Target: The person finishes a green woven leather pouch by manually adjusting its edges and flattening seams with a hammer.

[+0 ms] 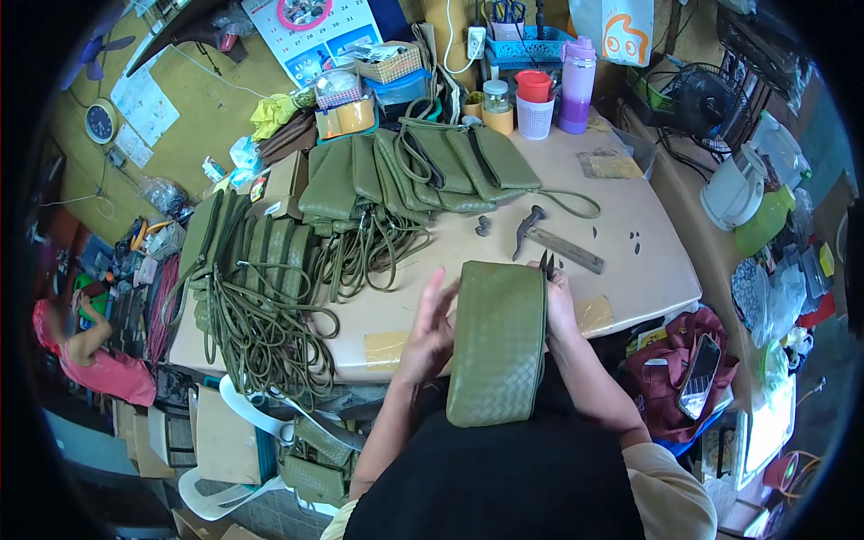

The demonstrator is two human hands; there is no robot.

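From my head view, the woven green pouch stands lengthwise between my two hands, its lower end against the black garment and its top over the near edge of the surface. My left grip is at the pouch's left edge, fingers partly spread; I cannot tell whether it is closed on it. My right grip is at the upper right edge, closed around a small dark pointed tool, tips upward. Just beyond lies a hammer; more green pouches are heaped farther back and left.
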